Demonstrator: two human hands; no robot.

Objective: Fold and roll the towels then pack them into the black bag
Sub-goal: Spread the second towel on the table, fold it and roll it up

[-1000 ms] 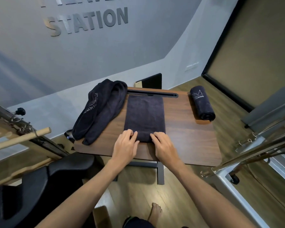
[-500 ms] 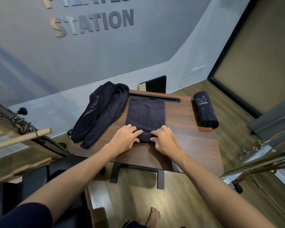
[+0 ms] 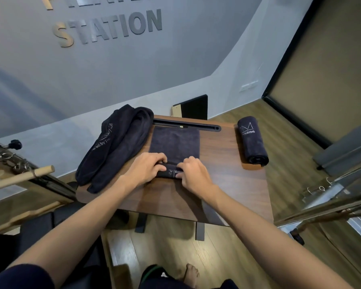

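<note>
A folded dark towel (image 3: 174, 142) lies flat along the middle of the small wooden table (image 3: 233, 184). Its near end is curled into a short roll showing white lettering. My left hand (image 3: 144, 168) and my right hand (image 3: 193, 174) both press on that roll, fingers curled over it. Another dark towel, rolled tight (image 3: 251, 140), lies at the table's right edge. A loose heap of dark towels (image 3: 115, 147) with white lettering drapes over the table's left side. No bag can be made out for certain.
A black slot bar (image 3: 187, 125) runs along the table's far edge. A black panel (image 3: 193, 107) leans on the wall behind. Wooden and metal equipment frames stand at the left (image 3: 19, 176) and right (image 3: 331, 197). A black padded seat (image 3: 40, 232) sits at the near left.
Both hands have rolled the towel's near end away from me, so a small roll now sits where the flat edge was. The camera has moved closer to the table.
</note>
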